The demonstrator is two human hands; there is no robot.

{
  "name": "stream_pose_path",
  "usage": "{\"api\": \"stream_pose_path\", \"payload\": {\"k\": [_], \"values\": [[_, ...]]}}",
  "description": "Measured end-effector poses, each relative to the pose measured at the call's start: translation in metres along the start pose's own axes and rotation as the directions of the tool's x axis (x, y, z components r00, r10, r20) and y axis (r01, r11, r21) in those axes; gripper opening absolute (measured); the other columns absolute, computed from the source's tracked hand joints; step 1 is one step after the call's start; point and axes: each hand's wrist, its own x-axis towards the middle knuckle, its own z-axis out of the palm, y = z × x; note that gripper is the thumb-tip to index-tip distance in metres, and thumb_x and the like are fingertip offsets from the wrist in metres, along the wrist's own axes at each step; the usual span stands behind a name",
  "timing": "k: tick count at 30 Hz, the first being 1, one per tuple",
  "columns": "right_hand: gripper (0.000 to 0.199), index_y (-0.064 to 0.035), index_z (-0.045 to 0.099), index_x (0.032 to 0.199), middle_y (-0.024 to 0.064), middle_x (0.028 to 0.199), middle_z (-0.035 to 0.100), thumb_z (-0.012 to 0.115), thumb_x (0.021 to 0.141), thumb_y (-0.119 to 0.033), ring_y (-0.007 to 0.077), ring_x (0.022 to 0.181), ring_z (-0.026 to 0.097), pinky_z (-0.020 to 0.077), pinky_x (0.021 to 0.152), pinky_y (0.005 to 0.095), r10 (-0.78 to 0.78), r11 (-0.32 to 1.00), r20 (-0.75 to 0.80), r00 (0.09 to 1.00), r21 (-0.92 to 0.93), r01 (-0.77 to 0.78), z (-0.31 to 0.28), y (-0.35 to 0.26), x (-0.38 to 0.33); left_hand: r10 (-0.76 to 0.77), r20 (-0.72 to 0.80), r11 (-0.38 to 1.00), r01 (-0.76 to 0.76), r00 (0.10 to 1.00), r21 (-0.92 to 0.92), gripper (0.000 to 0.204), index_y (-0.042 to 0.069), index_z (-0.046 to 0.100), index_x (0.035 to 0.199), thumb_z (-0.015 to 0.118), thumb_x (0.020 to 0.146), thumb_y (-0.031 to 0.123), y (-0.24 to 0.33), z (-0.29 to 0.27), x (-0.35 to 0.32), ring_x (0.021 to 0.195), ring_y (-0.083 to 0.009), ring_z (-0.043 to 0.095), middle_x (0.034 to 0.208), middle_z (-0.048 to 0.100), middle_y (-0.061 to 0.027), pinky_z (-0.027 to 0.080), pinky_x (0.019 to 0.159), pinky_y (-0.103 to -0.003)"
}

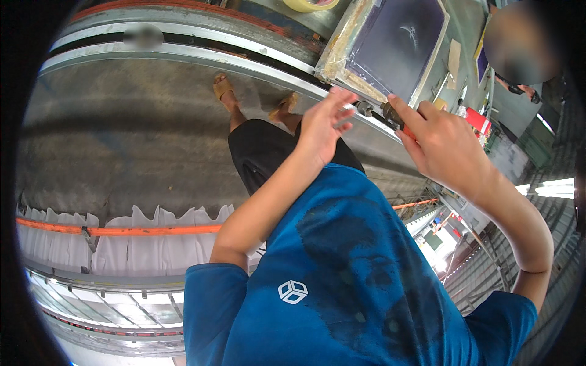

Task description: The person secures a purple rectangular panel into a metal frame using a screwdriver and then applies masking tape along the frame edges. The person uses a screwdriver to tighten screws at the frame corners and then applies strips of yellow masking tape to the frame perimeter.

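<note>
- While one dark rectangular printing screen in a pale taped frame (390, 46) lies at the top of the view, both bare hands sit at its near edge.
- The left hand (323, 125), one of two, is spread open with fingers apart, holding nothing, just beside the frame's near left corner.
- The right hand (442, 143) is half closed, its forefinger stretched toward the frame's near edge, gripping a small dark tool with a red handle (395, 117); the tool's tip is touching or almost touching the frame, I cannot tell which.
- One long grey metal rail (201, 58) runs left from under the frame, bending with the lens.
- One roll of yellow tape (310, 5) lies just left of the frame's far corner.
- Two sandalled feet (223, 88) stand on bare grey floor (122, 140), left of and below the frame, with wide open room there.
- One orange bar (122, 230) with white cloth (140, 241) hanging lies well below the frame.
</note>
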Motion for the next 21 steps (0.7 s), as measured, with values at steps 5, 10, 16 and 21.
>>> {"api": "stream_pose_path", "payload": {"k": [5, 10, 16, 21], "values": [[0.037, -0.0003, 0.064, 0.121, 0.0212, 0.082, 0.069, 0.066, 0.088, -0.017, 0.0386, 0.078, 0.069, 0.0557, 0.066, 0.0447, 0.144, 0.96, 0.039, 0.989, 0.236, -0.149, -0.002, 0.004, 0.006, -0.074, 0.392, 0.99, 0.022, 0.917, 0.137, 0.021, 0.009, 0.074, 0.108, 0.062, 0.099, 0.025, -0.001, 0.022, -0.039, 0.083, -0.0103, 0.062, 0.096, 0.07, -0.0016, 0.046, 0.067, -0.026], [0.028, -0.0005, 0.068, 0.109, 0.0184, 0.074, 0.067, 0.065, 0.091, -0.023, 0.0282, 0.063, 0.065, 0.0525, 0.06, 0.0389, 0.269, 0.823, 0.021, 0.963, 0.515, -0.241, -0.001, 0.004, 0.013, 0.625, 0.589, 0.129, -0.811, 0.513, 0.57, 0.037, 0.004, 0.063, 0.121, 0.068, 0.084, 0.002, 0.0, 0.027, -0.063, 0.095, -0.0222, 0.062, 0.112, 0.064, -0.011, 0.048, 0.085, -0.036], [0.026, -0.0077, 0.051, 0.085, 0.0021, 0.068, 0.055, 0.055, 0.101, -0.027, 0.003, 0.041, 0.032, 0.0253, 0.039, 0.0222, 0.178, -0.448, 0.789, 0.588, 0.597, -0.665, -0.014, 0.033, 0.027, 0.597, 0.767, -0.396, -0.744, 0.237, 0.538, 0.068, 0.008, 0.044, 0.138, 0.069, 0.076, 0.003, -0.007, 0.039, -0.003, 0.111, -0.0348, 0.051, 0.114, 0.053, -0.0131, 0.033, 0.11, -0.057], [0.023, -0.0038, 0.05, 0.112, 0.0034, 0.078, 0.059, 0.057, 0.102, -0.023, 0.0044, 0.053, 0.047, 0.0372, 0.046, 0.0217, 0.443, 0.084, 0.575, 0.688, 0.737, -0.67, -0.013, 0.018, 0.015, 0.591, 0.782, -0.443, -0.731, 0.197, 0.519, 0.055, 0.009, 0.049, 0.123, 0.072, 0.073, 0.005, -0.012, 0.043, 0.021, 0.099, -0.0337, 0.052, 0.1, 0.051, -0.0116, 0.035, 0.104, -0.05]]}}
